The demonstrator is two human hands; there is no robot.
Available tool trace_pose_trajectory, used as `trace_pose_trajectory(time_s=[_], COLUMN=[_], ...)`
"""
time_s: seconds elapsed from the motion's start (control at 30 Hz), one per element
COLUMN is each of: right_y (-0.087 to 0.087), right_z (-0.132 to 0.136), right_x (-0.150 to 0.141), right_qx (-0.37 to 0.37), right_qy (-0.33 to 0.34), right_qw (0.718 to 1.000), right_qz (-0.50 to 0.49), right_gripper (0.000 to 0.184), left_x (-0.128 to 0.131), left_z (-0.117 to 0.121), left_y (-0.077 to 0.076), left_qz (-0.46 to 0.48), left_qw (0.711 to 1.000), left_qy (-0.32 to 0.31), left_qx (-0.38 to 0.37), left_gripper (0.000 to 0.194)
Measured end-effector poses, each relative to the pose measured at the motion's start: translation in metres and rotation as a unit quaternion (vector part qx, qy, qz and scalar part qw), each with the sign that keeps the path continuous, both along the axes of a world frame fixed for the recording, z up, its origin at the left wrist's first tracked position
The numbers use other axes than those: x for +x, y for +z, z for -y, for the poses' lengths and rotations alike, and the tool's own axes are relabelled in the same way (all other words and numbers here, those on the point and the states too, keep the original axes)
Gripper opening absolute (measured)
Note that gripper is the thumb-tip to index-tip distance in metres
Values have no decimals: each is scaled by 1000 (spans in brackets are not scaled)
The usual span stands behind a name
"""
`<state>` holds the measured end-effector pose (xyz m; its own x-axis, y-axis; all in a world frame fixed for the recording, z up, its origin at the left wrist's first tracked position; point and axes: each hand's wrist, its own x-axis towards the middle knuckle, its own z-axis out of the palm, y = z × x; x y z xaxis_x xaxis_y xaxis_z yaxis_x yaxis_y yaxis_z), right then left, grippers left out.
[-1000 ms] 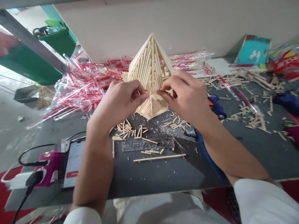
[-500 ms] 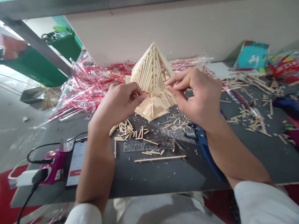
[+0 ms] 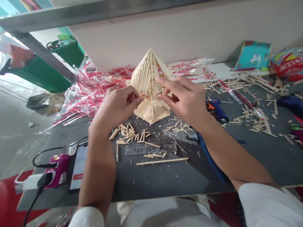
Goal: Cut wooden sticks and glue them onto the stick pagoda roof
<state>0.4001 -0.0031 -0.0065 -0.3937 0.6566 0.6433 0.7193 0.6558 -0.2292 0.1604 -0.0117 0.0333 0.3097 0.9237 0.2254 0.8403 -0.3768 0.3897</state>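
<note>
A pyramid built of thin wooden sticks (image 3: 148,78) stands on a flared stick base on the dark table (image 3: 165,179). My left hand (image 3: 117,105) is curled against the pyramid's left side, thumb and fingertips pinched at the seam above the base. To the pyramid's right, my right hand (image 3: 184,99) has its fingers apart. Its index finger is stretched onto the right face and its thumb lies near the seam. I see nothing held in the right hand.
Short cut stick pieces (image 3: 127,132), a clear ruler (image 3: 151,147) and one long stick (image 3: 162,161) lie in front of the pyramid. Blue-handled cutters (image 3: 208,154) lie under my right forearm, with a glue gun (image 3: 216,108) beyond. A phone (image 3: 79,167) and magenta power bank (image 3: 55,171) sit left; red-and-clear wrappers (image 3: 90,91) are piled behind.
My right hand went from a pinch at the pyramid's right edge to spread fingers, index laid on the face. The left hand stays pinched at the seam. The view tilted slightly.
</note>
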Motion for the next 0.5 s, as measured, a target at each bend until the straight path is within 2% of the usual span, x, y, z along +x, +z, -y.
trace_pose_trajectory(time_s=[0.2, 0.5], right_y=[5, 8], right_z=[2, 4], right_x=[0, 1], right_qx=[-1, -2], right_qy=[-4, 16], right_qw=[997, 995], right_qz=[80, 95], right_gripper=[35, 30], left_x=[-3, -2], left_z=[-1, -1], left_y=[-4, -1], left_qz=[-1, -17], left_qw=[1000, 1000], left_qy=[7, 3], left_qx=[12, 14], left_gripper=[24, 21])
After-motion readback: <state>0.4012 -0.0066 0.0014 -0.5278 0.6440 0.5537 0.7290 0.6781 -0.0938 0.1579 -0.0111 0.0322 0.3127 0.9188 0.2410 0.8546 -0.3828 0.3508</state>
